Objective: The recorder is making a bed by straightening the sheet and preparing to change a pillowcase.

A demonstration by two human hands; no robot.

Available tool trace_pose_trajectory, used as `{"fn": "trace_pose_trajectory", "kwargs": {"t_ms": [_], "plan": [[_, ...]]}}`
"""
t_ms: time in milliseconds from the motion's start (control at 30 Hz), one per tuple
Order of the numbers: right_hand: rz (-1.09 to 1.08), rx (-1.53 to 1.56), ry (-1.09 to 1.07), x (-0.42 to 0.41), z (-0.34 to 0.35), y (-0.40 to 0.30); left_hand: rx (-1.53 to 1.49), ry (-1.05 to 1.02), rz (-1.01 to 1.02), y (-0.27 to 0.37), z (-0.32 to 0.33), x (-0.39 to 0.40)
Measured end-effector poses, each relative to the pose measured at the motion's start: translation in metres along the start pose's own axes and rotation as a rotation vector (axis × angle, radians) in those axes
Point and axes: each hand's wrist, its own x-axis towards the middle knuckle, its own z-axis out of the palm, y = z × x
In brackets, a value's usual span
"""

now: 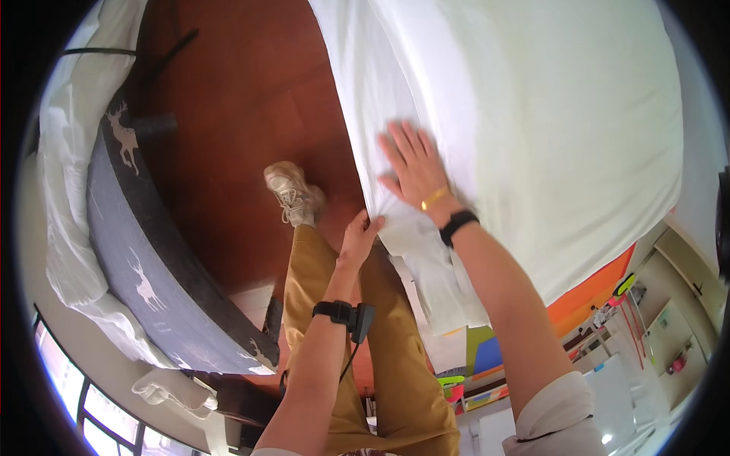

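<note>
A white sheet [542, 142] covers the broad surface on the right, with soft creases along its near side. My left hand [358, 238] pinches the sheet's border between thumb and fingers, low beside my leg. Flat on top of the cloth, a little further up, rests my right hand [415, 168], fingers apart and slightly blurred. A loose end of the sheet [439, 290] hangs below my right hand. What lies under the sheet is hidden.
At left stands a grey bed [137, 228] with a white deer pattern and crumpled white bedding [68, 228]. Red-brown flooring [245, 114] runs between, where my shoe [291, 191] stands. A bundled white cloth [171, 392] is at lower left; shelving [590, 336] is at lower right.
</note>
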Motion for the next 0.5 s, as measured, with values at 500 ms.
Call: {"fn": "trace_pose_trajectory", "kwargs": {"t_ms": [500], "plan": [[-0.022, -0.048, -0.034, -0.059, -0.002, -0.006, 0.373, -0.147, -0.117, -0.08, 0.058, -0.083]]}}
